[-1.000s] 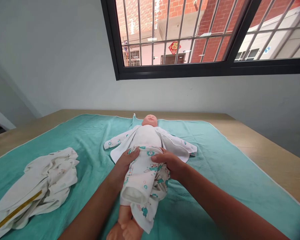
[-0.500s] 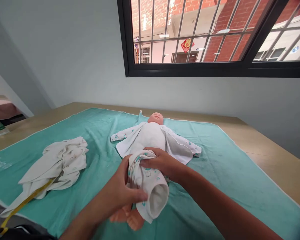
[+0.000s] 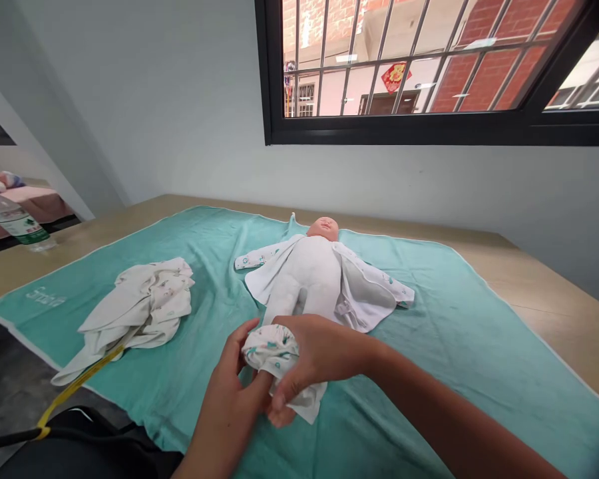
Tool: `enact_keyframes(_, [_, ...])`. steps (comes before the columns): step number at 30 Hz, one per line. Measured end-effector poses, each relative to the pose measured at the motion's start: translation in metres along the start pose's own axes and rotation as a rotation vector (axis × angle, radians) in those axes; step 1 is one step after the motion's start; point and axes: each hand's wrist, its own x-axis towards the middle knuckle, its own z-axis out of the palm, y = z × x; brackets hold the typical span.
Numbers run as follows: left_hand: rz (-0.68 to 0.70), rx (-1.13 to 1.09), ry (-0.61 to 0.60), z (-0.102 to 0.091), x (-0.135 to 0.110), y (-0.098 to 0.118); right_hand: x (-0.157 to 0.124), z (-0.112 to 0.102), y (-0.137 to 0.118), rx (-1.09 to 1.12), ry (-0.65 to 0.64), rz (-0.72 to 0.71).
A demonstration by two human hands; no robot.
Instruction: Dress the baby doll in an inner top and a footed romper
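Note:
A baby doll [image 3: 309, 273] lies on its back on a teal towel [image 3: 454, 326], its white printed top spread open to both sides. Bunched white baby trousers with teal prints [image 3: 274, 352] sit low on the doll's legs, near its feet. My right hand [image 3: 319, 352] is closed over the top of the bunched trousers. My left hand [image 3: 234, 392] grips them from the left and below, thumb up against the cloth. The doll's feet are hidden behind my hands.
A crumpled white garment [image 3: 140, 306] lies on the towel at the left, with a yellow strap [image 3: 74, 389] trailing from it off the edge. A plastic water bottle [image 3: 14, 223] lies at the far left. The wooden table [image 3: 554, 293] meets a wall under a barred window.
Both hands have drawn the trousers down from the doll's waist to its feet, baring the white legs. The view has shifted to the left.

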Motion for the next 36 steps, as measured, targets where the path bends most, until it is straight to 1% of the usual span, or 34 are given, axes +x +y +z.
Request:
enact_keyframes(1, [-0.005, 0.013, 0.0, -0.001, -0.001, 0.0, 0.0, 0.002, -0.001, -0.051, -0.01, -0.015])
enact_keyframes(2, [-0.002, 0.017, -0.001, -0.001, -0.002, -0.001, 0.0, 0.004, 0.0, -0.104, 0.011, -0.025])
enact_keyframes(5, [0.052, 0.016, -0.006, -0.003, -0.006, -0.005, 0.004, 0.012, 0.004, -0.231, 0.153, -0.075])
enact_keyframes(7, [0.091, 0.066, -0.008, -0.009, -0.009, -0.013, 0.004, 0.014, 0.006, -0.229, 0.216, -0.113])
enact_keyframes(9, [0.096, 0.179, -0.029, -0.019, -0.012, -0.025, 0.001, 0.011, 0.006, -0.163, 0.241, -0.12])
enact_keyframes(11, [0.093, 0.296, -0.078, -0.029, -0.014, -0.038, -0.003, 0.006, 0.004, -0.1, 0.228, -0.102])
enact_keyframes(14, [0.114, 0.359, -0.174, -0.037, -0.014, -0.049, -0.005, -0.004, 0.0, -0.083, 0.106, -0.073])
enact_keyframes(16, [0.085, 0.306, -0.203, -0.036, -0.013, -0.048, 0.0, -0.01, 0.0, -0.097, 0.002, -0.04])
enact_keyframes(17, [0.061, 0.259, -0.19, -0.034, -0.013, -0.045, 0.005, -0.013, 0.0, -0.105, -0.047, -0.02])
enact_keyframes(20, [-0.004, 0.107, -0.053, -0.031, -0.013, -0.032, 0.021, -0.022, 0.001, -0.158, -0.182, 0.046])
enact_keyframes(22, [-0.044, 0.02, 0.019, -0.032, -0.014, -0.024, 0.028, -0.024, -0.003, -0.219, -0.24, 0.091])
enact_keyframes(23, [-0.061, -0.019, 0.041, -0.033, -0.014, -0.021, 0.029, -0.023, -0.006, -0.26, -0.237, 0.111])
enact_keyframes(24, [-0.076, -0.054, 0.052, -0.035, -0.015, -0.019, 0.029, -0.022, -0.01, -0.316, -0.199, 0.127])
enact_keyframes(26, [-0.107, -0.125, 0.053, -0.036, -0.015, -0.019, 0.023, -0.015, -0.019, -0.472, -0.041, 0.136])
enact_keyframes(28, [-0.143, -0.202, 0.04, -0.036, -0.015, -0.022, 0.015, -0.007, -0.027, -0.622, 0.118, 0.105])
enact_keyframes(29, [-0.158, -0.235, 0.038, -0.036, -0.015, -0.024, 0.012, -0.004, -0.03, -0.664, 0.156, 0.084])
enact_keyframes(30, [-0.17, -0.265, 0.042, -0.035, -0.014, -0.026, 0.01, -0.002, -0.032, -0.679, 0.157, 0.06])
enact_keyframes(32, [-0.194, -0.318, 0.055, -0.032, -0.014, -0.031, 0.009, 0.0, -0.032, -0.649, 0.094, 0.021])
enact_keyframes(34, [-0.221, -0.359, 0.049, -0.03, -0.013, -0.036, 0.011, -0.001, -0.029, -0.566, -0.002, -0.008])
enact_keyframes(36, [-0.227, -0.36, 0.033, -0.03, -0.013, -0.04, 0.016, -0.002, -0.024, -0.438, -0.137, -0.056])
